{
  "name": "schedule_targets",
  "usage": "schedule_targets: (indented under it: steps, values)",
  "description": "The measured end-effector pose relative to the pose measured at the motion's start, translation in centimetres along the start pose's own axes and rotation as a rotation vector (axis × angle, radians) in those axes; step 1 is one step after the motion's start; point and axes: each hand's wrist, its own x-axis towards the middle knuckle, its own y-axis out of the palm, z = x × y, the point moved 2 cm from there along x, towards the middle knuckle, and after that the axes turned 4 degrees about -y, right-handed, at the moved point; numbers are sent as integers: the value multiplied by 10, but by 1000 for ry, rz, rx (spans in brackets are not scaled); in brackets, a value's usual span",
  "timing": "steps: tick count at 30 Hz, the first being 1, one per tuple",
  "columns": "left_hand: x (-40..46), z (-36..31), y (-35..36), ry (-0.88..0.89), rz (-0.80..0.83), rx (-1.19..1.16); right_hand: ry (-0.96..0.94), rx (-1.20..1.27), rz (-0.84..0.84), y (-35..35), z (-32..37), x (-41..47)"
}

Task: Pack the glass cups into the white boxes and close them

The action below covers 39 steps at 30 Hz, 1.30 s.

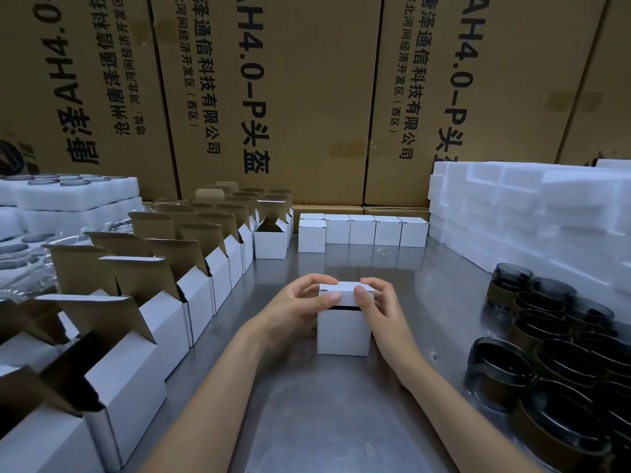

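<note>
A small white box (pixel 343 331) stands upright on the steel table (pixel 341 421) in front of me. Its lid is folded down, with a dark gap still showing under the front flap. My left hand (pixel 300 302) grips the lid's left side, thumb on the front flap. My right hand (pixel 377 303) grips the right side, thumb pressed on the same flap. Several dark smoked glass cups (pixel 553 353) stand grouped at the right. What the box holds is hidden.
Several open white boxes (pixel 191 295) with raised brown flaps line the left side in a diagonal row. Several closed white boxes (pixel 362 230) stand at the back. White foam trays (pixel 532 209) are stacked at right, more foam (pixel 68 199) at far left. Big cardboard cartons (pixel 307 97) form the backdrop.
</note>
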Motion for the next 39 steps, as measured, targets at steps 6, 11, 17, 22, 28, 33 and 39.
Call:
schedule_targets:
  steps: [6, 11, 17, 22, 28, 33, 39]
  values:
    - [-2, 0, 0, -42, 59, 34, 40, 65, 37, -1, -3, 2]
    - [0, 1, -2, -76, 61, 60, 37, -4, 64, 2, -4, 5]
    - [1, 8, -7, -22, 6, 132, -62, -241, 22, 5, -9, 1]
    - [0, 14, -11, -23, -67, 91, -449, -795, -74, 7, 4, -12]
    - [13, 20, -18, 5, -393, -83, -519, -1051, -82, 21, -5, 1]
    - [49, 27, -29, 28, -457, 89, -280, -1071, -165, 14, -31, 47]
    - [110, 31, -52, -18, -443, 369, -143, -1024, -191, 11, -62, 118]
